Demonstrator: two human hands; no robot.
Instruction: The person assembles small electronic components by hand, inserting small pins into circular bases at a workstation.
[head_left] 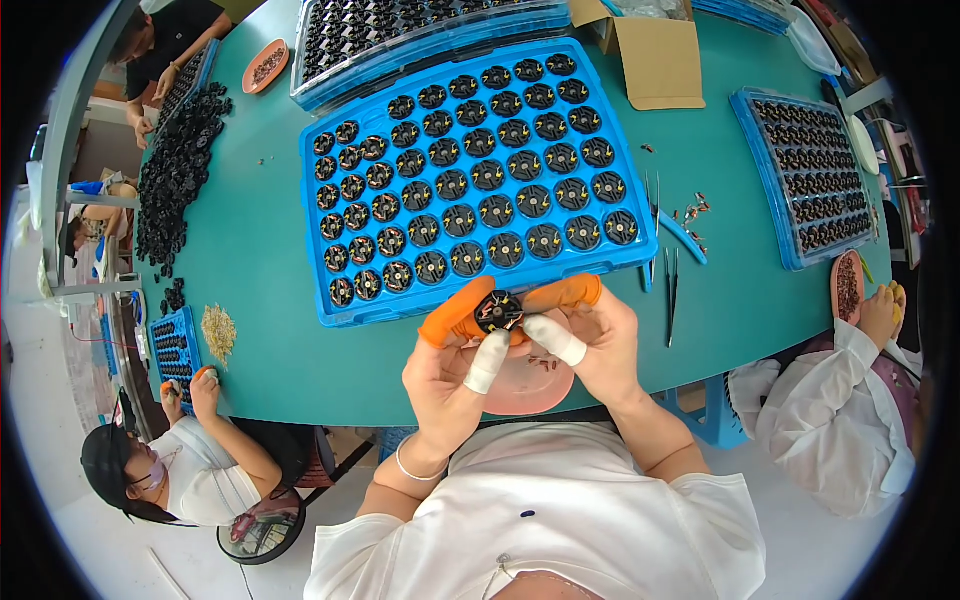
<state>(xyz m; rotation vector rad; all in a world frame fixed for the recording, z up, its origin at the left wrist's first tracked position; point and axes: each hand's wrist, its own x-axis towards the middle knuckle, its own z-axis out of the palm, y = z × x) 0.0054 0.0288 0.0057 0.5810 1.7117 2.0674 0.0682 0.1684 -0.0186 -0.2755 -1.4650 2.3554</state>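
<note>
Between my two hands is a small round black part (497, 312) with reddish-copper bits on it. My left hand (448, 372) pinches it between an orange-covered finger and a white-covered thumb. From the other side my right hand (592, 345) grips its edge, also with orange and white finger covers. Below the hands a pink dish (530, 398) with a few small copper-coloured pieces is partly hidden. Just beyond lies a blue tray (312, 240) with rows of similar round black parts; many carry yellow marks, while those toward the left show reddish bits.
Tweezers (672, 300) and blue-handled pliers (684, 238) lie right of the tray, near loose copper-coloured pieces (695, 212). A cardboard box (660, 62) and stacked trays (430, 50) stand behind. Black parts (180, 180) are heaped left. Co-workers sit at the left, far left and right (835, 410).
</note>
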